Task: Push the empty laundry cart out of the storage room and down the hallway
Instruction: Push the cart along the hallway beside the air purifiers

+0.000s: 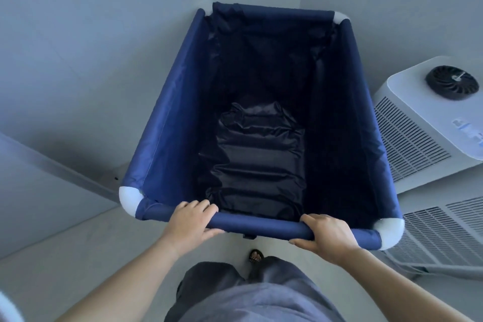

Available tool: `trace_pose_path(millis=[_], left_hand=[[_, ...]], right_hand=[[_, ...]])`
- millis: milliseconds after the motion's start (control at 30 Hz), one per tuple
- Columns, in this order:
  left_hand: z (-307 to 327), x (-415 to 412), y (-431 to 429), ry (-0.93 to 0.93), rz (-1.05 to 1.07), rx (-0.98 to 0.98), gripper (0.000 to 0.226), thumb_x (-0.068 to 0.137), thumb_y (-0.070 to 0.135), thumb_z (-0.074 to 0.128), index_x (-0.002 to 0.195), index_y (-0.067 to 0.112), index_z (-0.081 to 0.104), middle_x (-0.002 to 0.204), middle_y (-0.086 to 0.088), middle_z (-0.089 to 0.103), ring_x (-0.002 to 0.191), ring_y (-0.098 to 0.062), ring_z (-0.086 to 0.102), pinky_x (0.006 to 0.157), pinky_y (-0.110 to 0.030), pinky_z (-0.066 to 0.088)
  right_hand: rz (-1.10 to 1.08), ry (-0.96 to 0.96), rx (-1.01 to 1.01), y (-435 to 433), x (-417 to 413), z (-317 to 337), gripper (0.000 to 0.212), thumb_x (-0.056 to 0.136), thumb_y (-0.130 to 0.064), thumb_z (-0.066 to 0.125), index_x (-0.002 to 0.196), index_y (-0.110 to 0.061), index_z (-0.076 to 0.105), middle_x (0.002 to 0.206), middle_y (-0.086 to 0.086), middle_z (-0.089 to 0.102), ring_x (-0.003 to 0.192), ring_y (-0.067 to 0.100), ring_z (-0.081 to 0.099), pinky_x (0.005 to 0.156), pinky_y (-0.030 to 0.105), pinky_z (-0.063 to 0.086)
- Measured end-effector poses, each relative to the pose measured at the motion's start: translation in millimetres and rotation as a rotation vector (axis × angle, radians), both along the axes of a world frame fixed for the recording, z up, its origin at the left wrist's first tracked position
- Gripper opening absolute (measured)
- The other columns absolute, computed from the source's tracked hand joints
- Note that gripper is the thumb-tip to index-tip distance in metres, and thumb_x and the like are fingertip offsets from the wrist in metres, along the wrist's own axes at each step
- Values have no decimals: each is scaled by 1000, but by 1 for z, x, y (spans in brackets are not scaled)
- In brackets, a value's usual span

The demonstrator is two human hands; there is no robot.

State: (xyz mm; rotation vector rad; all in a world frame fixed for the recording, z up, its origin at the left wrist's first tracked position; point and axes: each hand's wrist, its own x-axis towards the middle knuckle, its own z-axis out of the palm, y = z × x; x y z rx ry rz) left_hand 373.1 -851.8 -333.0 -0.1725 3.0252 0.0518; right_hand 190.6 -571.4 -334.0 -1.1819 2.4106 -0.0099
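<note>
Left hand (192,219) and right hand (328,234) both curled round the near rail (258,225) of the cart (167,138), fingers over the top, thumbs under, blue fabric bin bare inside, far end in the wall corner, white vented unit (423,123) just right.

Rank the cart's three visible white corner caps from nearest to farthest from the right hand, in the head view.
1. Near-right corner cap, just right of the right hand on the same rail.
2. Near-left corner cap, past the left hand.
3. Far-right corner cap, at the far end of the cart.
</note>
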Motion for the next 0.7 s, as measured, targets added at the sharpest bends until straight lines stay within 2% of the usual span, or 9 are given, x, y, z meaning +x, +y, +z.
trace_pose_path(millis=[67,167,233,367,567,700], left_hand=[[5,-2,-7,-49,-40,7,48,58,67,74,77,24,62,66,11,59,54,-10,59,47,-21,43],[8,-6,-16,-183,-29,108,49,80,62,58,105,20,54,96,3,58,89,-18,59,65,-30,41],[7,-7,-20,-261,-31,137,45,86,56,54,111,19,46,106,0,53,100,-21,52,70,-32,36],[8,-6,-32,-308,-81,136,42,89,49,55,111,16,43,110,-4,53,102,-25,51,68,-33,36],[11,28,-79,-335,-115,83,44,89,50,54,111,13,43,110,-5,54,101,-25,52,69,-35,40],[15,62,-121,-345,-69,72,45,87,52,56,111,16,44,110,-3,54,102,-25,51,79,-35,42]], right_hand=[[-47,12,-1,-12,10,1,53,75,-78,44,104,-34,50,102,-13,56,95,13,53,69,28,35],[-50,18,28,-38,29,2,54,81,-71,46,115,-30,49,111,-8,52,104,17,51,78,32,37],[-42,47,97,-52,39,6,53,85,-68,44,118,-27,46,114,-4,52,107,19,50,82,33,39],[-108,-22,156,-65,54,15,53,86,-63,47,120,-22,46,114,1,49,110,21,47,88,35,38],[-189,-46,99,-105,110,19,52,85,-63,49,116,-20,49,111,2,50,108,23,48,86,38,38],[-206,-12,56,-144,155,11,55,84,-66,47,113,-20,48,113,2,53,108,24,49,83,39,39]])
